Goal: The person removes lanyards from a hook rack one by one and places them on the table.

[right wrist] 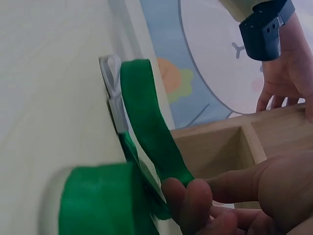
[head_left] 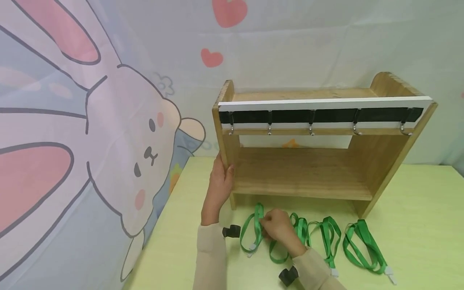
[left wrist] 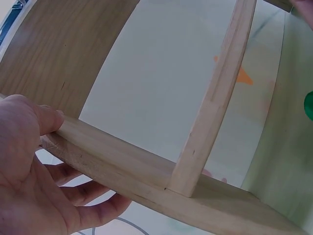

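My left hand (head_left: 219,183) grips the left side panel of a wooden shelf (head_left: 301,171), with the thumb on the inner face and the fingers outside, as the left wrist view shows. At the leftmost green lanyard (head_left: 258,231) on the table, my right hand (head_left: 280,226) pinches the strap between thumb and fingertips. In the right wrist view the lanyard's green band (right wrist: 146,107) runs down to those fingers, and its pale clip (right wrist: 117,110) lies beyond. Part of the strap is hidden behind the fingers.
More green lanyards (head_left: 328,237) lie to the right, the last lanyard (head_left: 366,245) near the shelf's right foot. Several metal hooks (head_left: 311,128) hang from a black strip (head_left: 333,116) along the shelf's top front. A patterned cloth (head_left: 290,48) stands behind the pale table (head_left: 420,209).
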`<control>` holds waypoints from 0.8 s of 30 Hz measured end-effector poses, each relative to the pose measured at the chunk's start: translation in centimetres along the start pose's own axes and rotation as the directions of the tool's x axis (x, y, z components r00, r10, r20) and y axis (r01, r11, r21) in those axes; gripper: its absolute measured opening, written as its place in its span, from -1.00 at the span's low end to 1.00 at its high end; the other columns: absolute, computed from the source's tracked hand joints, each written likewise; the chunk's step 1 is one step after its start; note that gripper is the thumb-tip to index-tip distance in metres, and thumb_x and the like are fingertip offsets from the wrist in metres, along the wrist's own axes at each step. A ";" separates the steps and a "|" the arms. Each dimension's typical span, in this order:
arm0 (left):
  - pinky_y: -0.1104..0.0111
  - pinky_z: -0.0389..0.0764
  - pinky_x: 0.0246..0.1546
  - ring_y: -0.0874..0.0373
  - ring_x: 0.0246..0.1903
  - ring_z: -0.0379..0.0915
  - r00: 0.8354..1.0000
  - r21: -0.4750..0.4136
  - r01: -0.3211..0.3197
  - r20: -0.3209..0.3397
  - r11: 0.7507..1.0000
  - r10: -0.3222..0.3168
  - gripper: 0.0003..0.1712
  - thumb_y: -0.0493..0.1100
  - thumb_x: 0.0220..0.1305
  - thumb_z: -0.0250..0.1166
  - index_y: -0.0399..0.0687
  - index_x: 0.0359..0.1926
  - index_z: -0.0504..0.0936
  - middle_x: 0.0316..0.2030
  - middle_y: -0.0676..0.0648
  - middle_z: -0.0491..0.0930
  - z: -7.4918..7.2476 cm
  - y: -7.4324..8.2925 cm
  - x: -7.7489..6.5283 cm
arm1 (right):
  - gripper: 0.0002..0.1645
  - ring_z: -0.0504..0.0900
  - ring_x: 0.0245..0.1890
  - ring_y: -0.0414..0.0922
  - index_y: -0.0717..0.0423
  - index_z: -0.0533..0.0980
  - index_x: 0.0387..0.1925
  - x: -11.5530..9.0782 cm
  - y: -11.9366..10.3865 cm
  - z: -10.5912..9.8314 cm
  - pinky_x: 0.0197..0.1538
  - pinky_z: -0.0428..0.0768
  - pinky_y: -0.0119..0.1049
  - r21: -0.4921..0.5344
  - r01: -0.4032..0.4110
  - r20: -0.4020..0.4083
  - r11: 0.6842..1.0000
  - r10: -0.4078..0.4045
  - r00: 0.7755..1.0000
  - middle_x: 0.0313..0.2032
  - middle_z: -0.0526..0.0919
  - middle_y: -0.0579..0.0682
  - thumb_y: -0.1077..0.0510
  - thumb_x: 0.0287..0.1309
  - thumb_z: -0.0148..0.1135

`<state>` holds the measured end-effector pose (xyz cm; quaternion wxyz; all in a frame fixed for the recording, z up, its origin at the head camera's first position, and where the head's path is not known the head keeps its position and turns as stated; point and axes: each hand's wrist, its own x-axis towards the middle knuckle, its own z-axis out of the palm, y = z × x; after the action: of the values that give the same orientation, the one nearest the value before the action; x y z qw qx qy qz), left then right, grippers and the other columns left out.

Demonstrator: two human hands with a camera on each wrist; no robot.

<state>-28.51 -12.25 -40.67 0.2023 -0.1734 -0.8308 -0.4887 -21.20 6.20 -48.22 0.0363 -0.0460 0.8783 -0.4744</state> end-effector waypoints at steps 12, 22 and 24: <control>-0.19 0.44 0.17 -0.31 0.25 0.36 1.000 0.017 -0.027 -0.006 0.999 0.027 -0.32 -0.27 0.55 -0.02 -0.35 0.55 -0.04 0.31 -0.44 0.29 -0.1 -0.2 -0.1 | -0.66 0.48 -0.78 -0.17 0.23 0.62 -0.63 -0.1 0.1 -0.4 -0.64 0.45 -0.35 -0.021 0.056 0.014 0.998 -0.056 0.998 -0.71 0.57 0.02 0.37 0.28 0.19; -0.12 0.51 0.13 -0.26 0.28 0.35 0.999 -0.036 0.051 0.007 0.998 -0.051 -0.20 -0.20 0.51 0.06 -0.18 0.59 -0.12 0.40 -0.34 0.23 -0.1 0.2 -0.1 | -0.78 0.59 -0.66 -0.04 0.37 0.67 -0.24 0.1 -0.3 -3.2 -0.55 0.50 -0.32 0.001 0.156 0.080 0.988 -0.155 0.985 -0.60 0.64 0.07 0.32 0.33 0.13; -0.13 0.45 0.18 -0.25 0.30 0.32 0.998 -0.022 0.067 0.016 0.998 -0.067 -0.18 -0.17 0.51 0.08 -0.19 0.59 -0.15 0.40 -0.35 0.23 -0.1 0.3 -0.2 | -0.75 0.61 -0.61 -0.03 0.41 0.65 -0.17 0.2 -0.5 -3.9 -0.54 0.50 -0.33 0.026 0.214 0.114 0.976 -0.216 0.970 -0.54 0.66 0.09 0.31 0.35 0.10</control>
<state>-28.16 -12.25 -40.53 0.1776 -0.1516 -0.8321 -0.5031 -21.79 9.17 -45.68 0.0359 -0.1681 0.8613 -0.4782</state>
